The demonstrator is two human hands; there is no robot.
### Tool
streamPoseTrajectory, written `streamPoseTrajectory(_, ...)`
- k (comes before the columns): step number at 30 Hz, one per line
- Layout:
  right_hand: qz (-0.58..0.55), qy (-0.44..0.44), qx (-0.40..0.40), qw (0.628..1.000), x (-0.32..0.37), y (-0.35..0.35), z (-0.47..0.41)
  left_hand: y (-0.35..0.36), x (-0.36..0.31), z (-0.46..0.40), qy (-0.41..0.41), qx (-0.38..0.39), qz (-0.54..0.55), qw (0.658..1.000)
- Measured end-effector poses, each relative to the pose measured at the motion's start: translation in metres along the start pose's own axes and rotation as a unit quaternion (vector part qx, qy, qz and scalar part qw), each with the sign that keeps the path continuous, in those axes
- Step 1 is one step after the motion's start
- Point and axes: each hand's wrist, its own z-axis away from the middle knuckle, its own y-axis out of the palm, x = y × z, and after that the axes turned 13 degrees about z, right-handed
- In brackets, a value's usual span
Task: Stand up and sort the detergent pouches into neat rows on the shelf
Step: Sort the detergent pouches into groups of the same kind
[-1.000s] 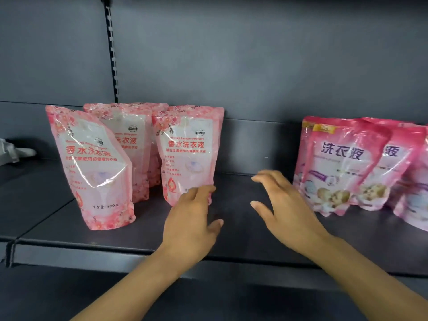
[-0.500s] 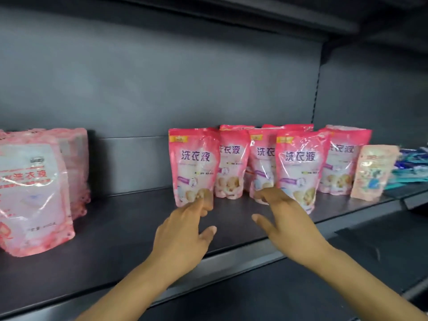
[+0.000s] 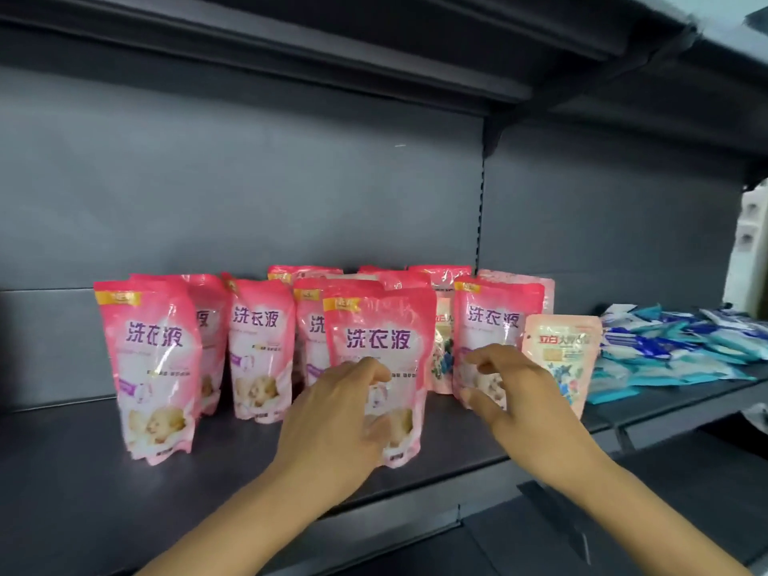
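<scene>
1. Standing already: pink detergent pouches (image 3: pixel 266 347) upright mid-shelf (image 3: pixel 62 471), rows ragged.
2. Left hand (image 3: pixel 332 430) reaching the front pouch (image 3: pixel 380 338), grip unclear; right hand (image 3: pixel 519 392), fingers apart, at three o'clock.
3. Left: straightening, probably.

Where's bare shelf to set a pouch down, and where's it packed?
Free: the shelf left of the leftmost pouch, and the front strip between it and the front pouch that the left hand reaches. Crowded: pink pouches overlap behind, the right hand sits by the pale pouch, and blue packs fill the right.
</scene>
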Motion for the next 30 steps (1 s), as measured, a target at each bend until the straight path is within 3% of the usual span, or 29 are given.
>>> streamPoseTrajectory(8, 0.023, 0.004, -0.041, 0.999, -0.059, -0.020, -0.047, 0.004, -0.048, -0.068, 0.112, -0.050, -0.091, 0.988)
streamPoseTrajectory(16, 0.098, 0.026, -0.096, 0.990, -0.105, -0.047, -0.100, 0.025, -0.069, -0.133, 0.200, -0.023, -0.108, 0.974)
streamPoseTrajectory(23, 0.112, 0.069, 0.000, 0.991, -0.166, -0.058, -0.140, 0.072, -0.091, -0.173, 0.201, 0.046, -0.133, 0.969)
streamPoseTrajectory(30, 0.056, 0.075, 0.132, 0.987, -0.223, -0.030, -0.191, 0.120, -0.098, -0.195, 0.157, 0.054, -0.138, 0.976)
